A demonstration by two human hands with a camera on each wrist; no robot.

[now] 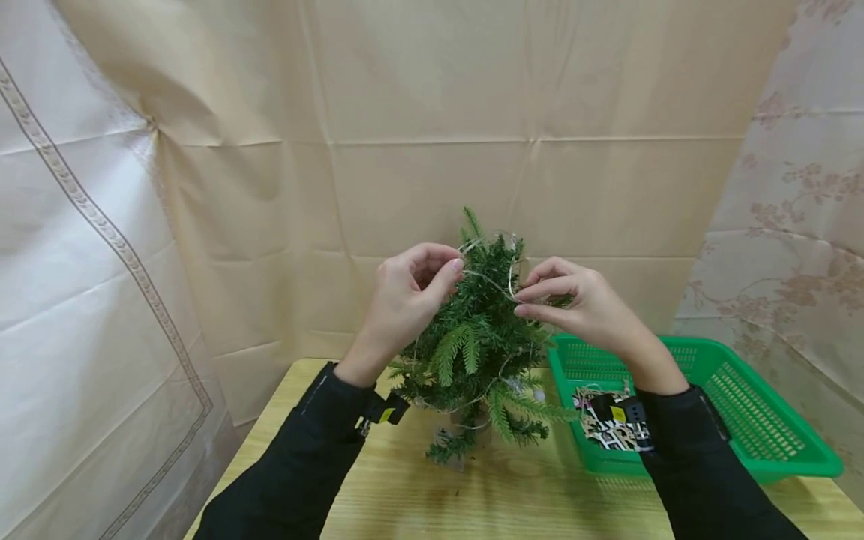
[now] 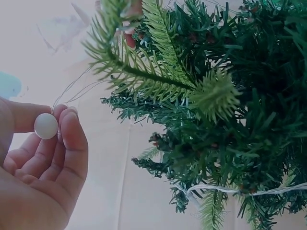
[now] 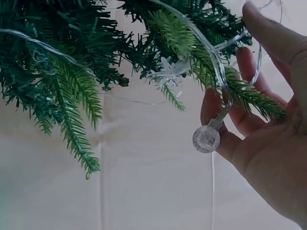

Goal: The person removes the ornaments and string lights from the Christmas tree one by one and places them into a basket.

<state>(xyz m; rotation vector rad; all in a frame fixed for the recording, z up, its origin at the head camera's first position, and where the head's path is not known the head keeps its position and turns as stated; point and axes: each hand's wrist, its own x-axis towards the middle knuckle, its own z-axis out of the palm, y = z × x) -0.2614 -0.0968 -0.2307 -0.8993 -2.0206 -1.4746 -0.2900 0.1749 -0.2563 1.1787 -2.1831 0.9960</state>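
Left hand (image 1: 418,289) pinches the string lights (image 1: 510,279) near a white bulb (image 2: 46,126); right hand (image 1: 583,300) pinches them too. Between the 2, gentle tension should avoid snagging the tree (image 1: 482,322).

Head camera looks forward and down; wrist cameras, seemingly facing forward, share the tree (image 1: 487,322) closer.

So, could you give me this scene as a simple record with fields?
Tree: small, green, on a wooden table
String lights: looped around tree
Left grip: holds lights by a white bulb
Right grip: holds lights near a clear bulb
Basket: green, right of tree, small pieces inside
Backdrop: creased beige cloth
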